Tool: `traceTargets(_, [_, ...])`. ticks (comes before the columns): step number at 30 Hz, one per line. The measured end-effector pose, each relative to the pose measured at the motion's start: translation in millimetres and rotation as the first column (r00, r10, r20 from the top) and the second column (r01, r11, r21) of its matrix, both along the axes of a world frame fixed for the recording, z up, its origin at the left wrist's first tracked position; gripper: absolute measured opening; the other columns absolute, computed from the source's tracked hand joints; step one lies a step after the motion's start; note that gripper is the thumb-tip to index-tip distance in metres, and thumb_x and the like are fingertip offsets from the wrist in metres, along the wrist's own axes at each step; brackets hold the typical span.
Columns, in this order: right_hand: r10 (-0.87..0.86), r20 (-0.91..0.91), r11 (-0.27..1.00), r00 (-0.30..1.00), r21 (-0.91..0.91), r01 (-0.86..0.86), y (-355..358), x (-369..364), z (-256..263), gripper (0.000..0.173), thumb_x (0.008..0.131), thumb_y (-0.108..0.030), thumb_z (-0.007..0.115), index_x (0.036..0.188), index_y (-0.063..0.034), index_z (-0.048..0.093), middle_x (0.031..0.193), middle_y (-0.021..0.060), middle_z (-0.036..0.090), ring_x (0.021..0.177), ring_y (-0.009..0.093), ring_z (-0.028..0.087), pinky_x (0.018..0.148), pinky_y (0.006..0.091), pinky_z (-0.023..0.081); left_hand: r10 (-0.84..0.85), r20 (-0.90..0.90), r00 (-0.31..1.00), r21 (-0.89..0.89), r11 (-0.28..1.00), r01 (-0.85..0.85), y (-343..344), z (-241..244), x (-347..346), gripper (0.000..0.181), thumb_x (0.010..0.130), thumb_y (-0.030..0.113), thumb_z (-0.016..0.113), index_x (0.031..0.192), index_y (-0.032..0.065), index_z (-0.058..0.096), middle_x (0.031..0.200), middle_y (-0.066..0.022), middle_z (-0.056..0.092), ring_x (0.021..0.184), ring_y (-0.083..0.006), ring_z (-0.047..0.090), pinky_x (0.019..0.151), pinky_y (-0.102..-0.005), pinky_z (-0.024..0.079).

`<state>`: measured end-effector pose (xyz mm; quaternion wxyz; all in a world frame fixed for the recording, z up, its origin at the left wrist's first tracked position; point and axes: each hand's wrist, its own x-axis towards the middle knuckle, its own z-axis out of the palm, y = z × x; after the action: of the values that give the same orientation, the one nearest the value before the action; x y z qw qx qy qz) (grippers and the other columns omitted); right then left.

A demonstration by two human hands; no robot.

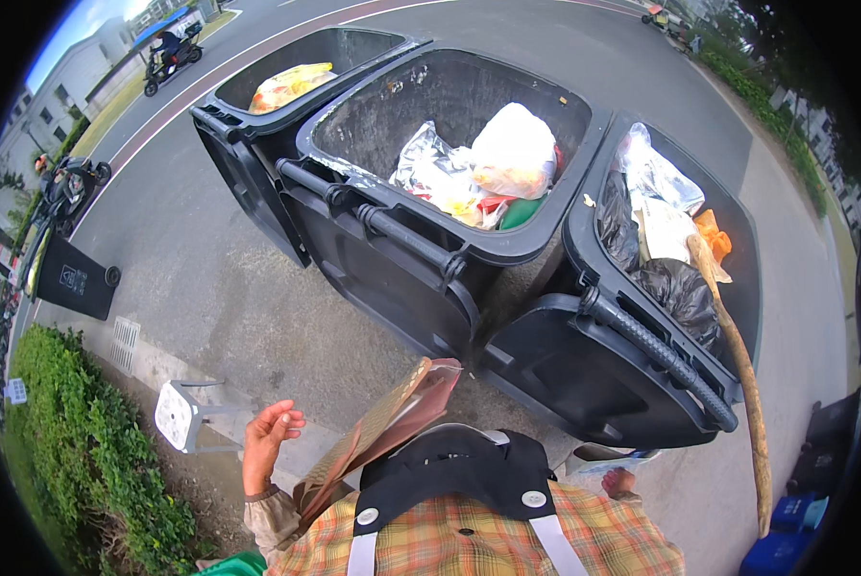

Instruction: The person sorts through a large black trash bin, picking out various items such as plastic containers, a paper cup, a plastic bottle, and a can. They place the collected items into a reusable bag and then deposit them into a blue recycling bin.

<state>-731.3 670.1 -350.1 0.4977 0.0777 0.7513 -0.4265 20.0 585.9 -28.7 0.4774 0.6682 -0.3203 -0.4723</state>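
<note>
My left hand is raised at lower left with its fingers apart and nothing in them. Beside it, a brown patterned bag or sheet with a pinkish inner side leans by my body; what holds it is hidden. My right hand is low at the right, its fingers curled near a pale bag; whether it grips the bag cannot be told. Before me stand three black wheeled bins with lids hanging down. White and silver bags lie in the middle one. A wooden stick leans against the right bin.
A white plastic stool stands at left, near a green hedge and a drain grate. Another black bin and parked scooters are farther left. A person rides a scooter on the road. Blue bins stand at lower right.
</note>
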Motion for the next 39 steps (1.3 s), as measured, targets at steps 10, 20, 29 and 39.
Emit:
traceTargets(10, [0.981, -0.187, -0.03, 0.053, -0.416, -0.909, -281, 346, 348, 0.023, 0.091, -0.019, 0.054, 0.1, 0.0018, 0.061, 0.101, 0.0088, 0.063, 0.093, 0.016, 0.06, 0.081, 0.0285, 0.048, -0.331, -0.595, 0.732, -0.73, 0.604, -0.32, -142, 127, 195, 0.034, 0.094, 0.01, 0.045, 0.126, 0.0015, 0.038, 0.083, -0.0027, 0.044, 0.062, -0.0123, 0.041, 0.052, -0.0246, 0.039])
traceTargets(20, [0.671, -0.685, 0.105, 0.284, -0.291, -0.951, -478, 400, 448, 0.018, 0.089, -0.015, 0.058, 0.096, 0.0007, 0.06, 0.083, 0.0023, 0.061, 0.079, 0.009, 0.058, 0.074, 0.0228, 0.048, -0.664, -0.057, 0.746, -0.432, 0.69, 0.581, -375, 155, 74, 0.028, 0.088, 0.012, 0.055, 0.112, -0.0025, 0.053, 0.074, -0.0067, 0.058, 0.064, -0.0123, 0.057, 0.054, -0.0209, 0.045])
traceTargets(29, [0.667, -0.627, -0.351, -0.402, 0.212, -0.912, -684, 469, 353, 0.008, 0.078, -0.007, 0.061, 0.08, 0.0007, 0.063, 0.069, 0.0078, 0.063, 0.065, 0.014, 0.059, 0.059, 0.028, 0.046, -0.688, 0.316, 0.653, -0.071, 0.669, 0.74, -584, 83, 21, 0.024, 0.09, 0.012, 0.054, 0.111, 0.0032, 0.057, 0.084, -0.002, 0.062, 0.073, -0.0069, 0.058, 0.062, -0.0191, 0.046])
traceTargets(39, [0.438, -0.78, -0.41, -0.448, 0.27, -0.871, -709, 542, 168, 0.011, 0.079, -0.008, 0.058, 0.087, -0.0048, 0.065, 0.082, 0.0134, 0.065, 0.078, 0.029, 0.062, 0.069, 0.0365, 0.049, -0.48, 0.813, 0.33, 0.111, 0.684, 0.721, -626, -9, 20, 0.019, 0.079, 0.01, 0.055, 0.096, 0.0045, 0.062, 0.08, -0.0185, 0.064, 0.078, -0.0322, 0.063, 0.071, -0.0407, 0.05])
